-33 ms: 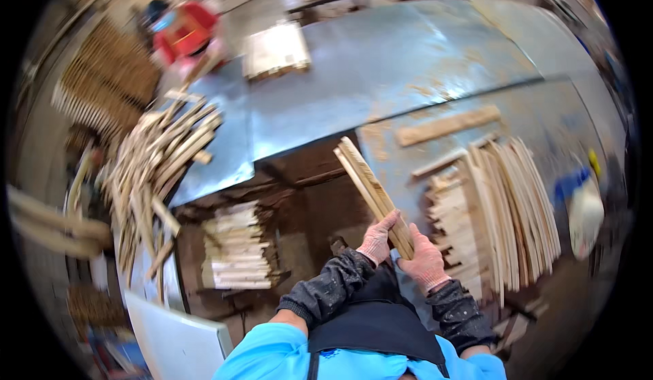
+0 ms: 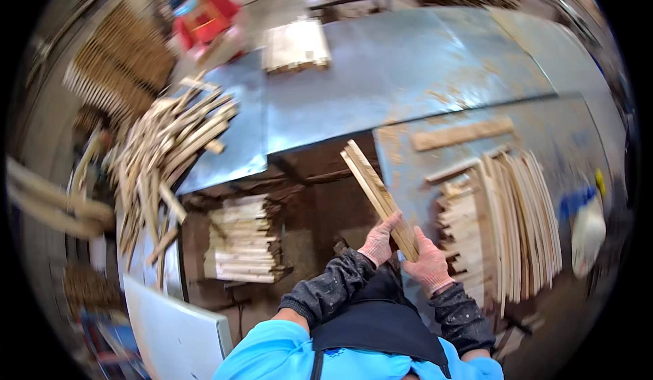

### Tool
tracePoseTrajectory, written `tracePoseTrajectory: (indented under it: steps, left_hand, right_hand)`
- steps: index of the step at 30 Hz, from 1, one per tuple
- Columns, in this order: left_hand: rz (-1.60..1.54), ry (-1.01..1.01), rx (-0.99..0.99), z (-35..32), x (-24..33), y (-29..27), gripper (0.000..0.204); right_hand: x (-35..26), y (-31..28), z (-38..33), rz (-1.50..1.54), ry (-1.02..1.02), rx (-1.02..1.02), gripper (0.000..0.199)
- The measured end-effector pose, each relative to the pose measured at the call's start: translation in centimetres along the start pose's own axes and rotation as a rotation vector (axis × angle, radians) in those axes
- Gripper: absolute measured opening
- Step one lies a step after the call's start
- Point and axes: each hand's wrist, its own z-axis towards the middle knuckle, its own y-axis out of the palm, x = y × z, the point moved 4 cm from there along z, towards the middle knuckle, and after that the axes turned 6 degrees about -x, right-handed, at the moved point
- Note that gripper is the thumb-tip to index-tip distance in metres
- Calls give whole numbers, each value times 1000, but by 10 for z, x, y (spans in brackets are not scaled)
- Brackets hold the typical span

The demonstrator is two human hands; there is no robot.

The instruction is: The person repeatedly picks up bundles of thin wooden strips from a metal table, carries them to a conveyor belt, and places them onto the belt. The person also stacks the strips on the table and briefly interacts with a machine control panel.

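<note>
Head view: you hold a small bundle of thin wooden slats [image 2: 377, 191] in both gloved hands, low and close to your body, over the dark gap between the two metal-topped benches. Your left hand [image 2: 378, 243] is closed round the near end from the left; your right hand [image 2: 430, 263] is clamped on the same end from the right, the two hands just beside each other. The far end of the bundle slopes up and away to the left, unsupported, above the edge of the right bench [image 2: 544, 125].

In my judgement the slats are light and fairly stiff along their length, but thin enough to flex or snap if levered. Being loose pieces held only at one end, they may fan out or slide against each other; a hold nearer the middle would steady them. Their sawn faces look rough rather than slippery.

A row of similar long strips [image 2: 527, 210] lies on the right bench. A loose heap of offcuts [image 2: 166, 156] sits at left, and a neat stack of short boards [image 2: 243, 240] below.
</note>
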Motion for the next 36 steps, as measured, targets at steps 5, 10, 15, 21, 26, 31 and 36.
tracePoseTrajectory:
  steps: [5, 10, 15, 21, 26, 31, 36]
  left_hand:
    - [-178, 277, 30, -13, 65, -87, 37]
    - [-444, 473, 115, -40, 115, -185, 34]
    - [-570, 731, 309, -82, 175, -282, 40]
    - [-569, 695, 271, -158, 186, -398, 35]
    - [-691, 649, 489, -212, 69, -464, 40]
    - [-38, 245, 1147, -252, -118, -486, 28]
    - [597, -370, 742, -229, -280, -433, 44]
  right_hand:
    - [-71, 39, 63, -233, -225, -326, 105]
    - [-173, 115, 86, -445, -288, -509, 114]
    - [-242, 215, 108, -795, -469, -505, 110]
    - [-299, 345, 147, -706, -462, -765, 100]
    - [-340, 467, 194, -739, -544, -857, 97]
    - [-373, 598, 235, -758, -691, -799, 77]
    - [-364, 700, 257, -915, -863, -691, 88]
